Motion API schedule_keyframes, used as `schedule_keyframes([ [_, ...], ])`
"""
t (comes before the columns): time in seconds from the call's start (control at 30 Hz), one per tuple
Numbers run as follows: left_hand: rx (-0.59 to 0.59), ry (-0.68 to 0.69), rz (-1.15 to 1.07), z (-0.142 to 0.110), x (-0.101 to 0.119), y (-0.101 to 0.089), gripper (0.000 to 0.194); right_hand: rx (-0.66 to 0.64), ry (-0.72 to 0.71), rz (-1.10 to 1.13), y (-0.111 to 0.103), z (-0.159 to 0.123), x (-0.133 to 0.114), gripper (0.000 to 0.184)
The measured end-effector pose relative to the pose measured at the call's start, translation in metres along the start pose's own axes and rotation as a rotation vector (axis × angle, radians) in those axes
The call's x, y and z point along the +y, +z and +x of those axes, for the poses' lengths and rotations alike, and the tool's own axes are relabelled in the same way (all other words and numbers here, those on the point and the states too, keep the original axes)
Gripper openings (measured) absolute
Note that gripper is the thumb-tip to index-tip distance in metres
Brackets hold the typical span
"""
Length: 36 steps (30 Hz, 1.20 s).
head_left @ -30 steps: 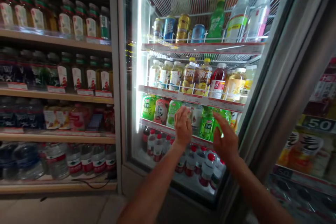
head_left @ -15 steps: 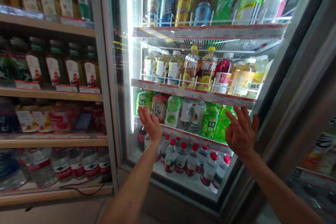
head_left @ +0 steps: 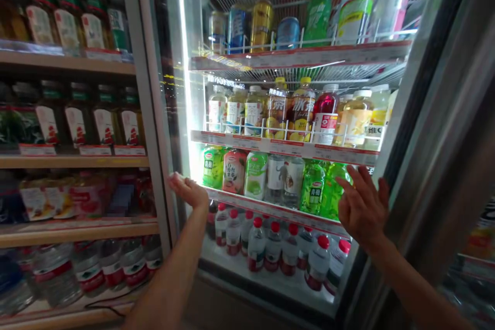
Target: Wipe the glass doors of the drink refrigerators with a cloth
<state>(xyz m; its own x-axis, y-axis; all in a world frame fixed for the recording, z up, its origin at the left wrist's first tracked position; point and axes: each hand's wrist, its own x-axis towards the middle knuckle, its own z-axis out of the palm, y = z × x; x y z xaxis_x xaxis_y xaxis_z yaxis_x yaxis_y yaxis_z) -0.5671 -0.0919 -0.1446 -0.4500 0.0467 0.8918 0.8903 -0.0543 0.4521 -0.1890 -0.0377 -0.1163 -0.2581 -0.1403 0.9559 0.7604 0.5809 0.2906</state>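
Note:
My left hand (head_left: 189, 191) is raised with flat, outstretched fingers, in front of the left frame of a lit drinks fridge (head_left: 164, 129). Nothing is in it. On the right, my right hand (head_left: 363, 206) hangs before the fridge, fingers spread and slightly bent, also holding nothing. Just left of its fingers are green tea bottles (head_left: 315, 191). Between my hands, the third shelf carries a pink-labelled bottle (head_left: 234, 171), a green-and-white bottle (head_left: 255, 175) and clear bottles with grey labels (head_left: 284, 180). I cannot tell whether either hand touches the glass.
Water bottles with red caps (head_left: 257, 245) stand on the fridge floor. Yellow-capped tea bottles (head_left: 301, 108) line the shelf above, with cans (head_left: 262, 26) on the top one. Wooden shelves (head_left: 73, 162) of bottles stand to the left. A cable (head_left: 108, 299) lies on the lowest shelf.
My left hand has moved left, from before the green bottles to the fridge's left frame. My right hand stays at the right side. The view has shifted, so the lower shelves sit lower.

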Motion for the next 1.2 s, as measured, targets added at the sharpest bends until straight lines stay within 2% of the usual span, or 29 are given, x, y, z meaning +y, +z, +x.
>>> schedule_keyframes([
  [0.03, 0.034, 0.002, -0.001, -0.008, 0.011, 0.004, 0.051, 0.0, 0.0, 0.004, 0.0, 0.0, 0.0, 0.041],
  [0.1, 0.059, 0.115, -0.023, -0.033, 0.047, 0.018, 0.049, 0.004, 0.002, 0.015, 0.0, 0.001, -0.001, 0.04],
  [0.13, 0.011, 0.247, -0.042, -0.045, 0.068, 0.025, 0.045, 0.004, 0.004, 0.021, 0.0, 0.001, -0.001, 0.04],
  [0.2, -0.144, 0.732, -0.132, -0.054, 0.099, 0.032, 0.041, 0.003, 0.013, 0.031, -0.001, 0.001, 0.0, 0.039],
  [0.23, -0.186, 0.886, -0.168, -0.05, 0.105, 0.032, 0.041, 0.003, 0.016, 0.035, -0.001, 0.001, 0.0, 0.039],
  [0.27, -0.175, 0.939, -0.193, -0.038, 0.105, 0.029, 0.04, 0.0, 0.02, 0.04, -0.001, 0.0, 0.0, 0.038],
  [0.3, -0.124, 0.902, -0.206, -0.022, 0.099, 0.025, 0.039, -0.005, 0.025, 0.045, -0.002, 0.0, 0.0, 0.038],
  [0.37, 0.144, 0.526, -0.209, 0.013, 0.078, 0.016, 0.038, -0.014, 0.035, 0.052, -0.002, 0.001, -0.001, 0.038],
  [0.4, 0.23, 0.421, -0.22, 0.026, 0.07, 0.014, 0.042, -0.014, 0.038, 0.054, -0.002, 0.001, -0.001, 0.038],
  [0.47, 0.3, 0.327, -0.227, 0.033, 0.068, 0.014, 0.046, -0.009, 0.04, 0.052, -0.003, 0.002, -0.002, 0.038],
  [0.53, 0.27, 0.353, -0.223, 0.013, 0.089, 0.02, 0.046, -0.003, 0.04, 0.052, -0.003, 0.003, -0.002, 0.039],
  [0.57, 0.185, 0.434, -0.216, -0.002, 0.105, 0.024, 0.046, 0.001, 0.04, 0.056, -0.003, 0.003, -0.002, 0.038],
  [0.63, -0.063, 0.871, -0.239, -0.027, 0.135, 0.03, 0.047, 0.004, 0.042, 0.076, -0.004, 0.002, -0.002, 0.037],
  [0.67, -0.128, 0.981, -0.228, -0.032, 0.145, 0.031, 0.047, 0.004, 0.043, 0.089, -0.004, 0.002, -0.001, 0.036],
  [0.7, -0.153, 1.02, -0.214, -0.031, 0.149, 0.03, 0.047, 0.002, 0.044, 0.101, -0.005, 0.002, -0.001, 0.035],
  [0.73, -0.115, 0.947, -0.198, -0.024, 0.148, 0.029, 0.048, -0.003, 0.045, 0.109, -0.005, 0.002, -0.001, 0.035],
  [0.83, 0.142, 0.483, -0.189, 0.013, 0.136, 0.026, 0.053, -0.018, 0.036, 0.098, -0.004, 0.002, 0.0, 0.036],
  [0.87, 0.201, 0.39, -0.201, 0.021, 0.136, 0.027, 0.054, -0.018, 0.024, 0.085, -0.004, 0.002, 0.001, 0.037],
  [0.9, 0.229, 0.355, -0.213, 0.024, 0.141, 0.029, 0.054, -0.02, 0.009, 0.07, -0.003, 0.001, 0.002, 0.039],
  [0.93, 0.209, 0.389, -0.222, 0.022, 0.15, 0.031, 0.054, -0.02, -0.005, 0.057, -0.003, 0.001, 0.003, 0.04],
  [0.97, 0.15, 0.482, -0.225, 0.016, 0.162, 0.033, 0.054, -0.019, -0.015, 0.048, -0.003, 0.0, 0.004, 0.041],
  [1.0, 0.083, 0.594, -0.227, 0.007, 0.176, 0.035, 0.053, -0.021, -0.021, 0.046, -0.003, -0.001, 0.005, 0.042],
  [1.03, -0.023, 0.766, -0.223, -0.002, 0.191, 0.036, 0.053, -0.028, -0.02, 0.053, -0.004, -0.002, 0.006, 0.043],
  [1.1, -0.143, 0.986, -0.193, -0.016, 0.215, 0.037, 0.052, -0.038, 0.0, 0.095, -0.007, -0.002, 0.005, 0.046],
  [1.13, -0.181, 1.027, -0.173, -0.017, 0.223, 0.037, 0.053, -0.028, 0.025, 0.131, -0.008, 0.0, 0.004, 0.049],
  [1.2, -0.213, 0.951, -0.135, -0.012, 0.229, 0.035, 0.061, 0.016, 0.089, 0.24, -0.011, 0.011, -0.002, 0.054],
])
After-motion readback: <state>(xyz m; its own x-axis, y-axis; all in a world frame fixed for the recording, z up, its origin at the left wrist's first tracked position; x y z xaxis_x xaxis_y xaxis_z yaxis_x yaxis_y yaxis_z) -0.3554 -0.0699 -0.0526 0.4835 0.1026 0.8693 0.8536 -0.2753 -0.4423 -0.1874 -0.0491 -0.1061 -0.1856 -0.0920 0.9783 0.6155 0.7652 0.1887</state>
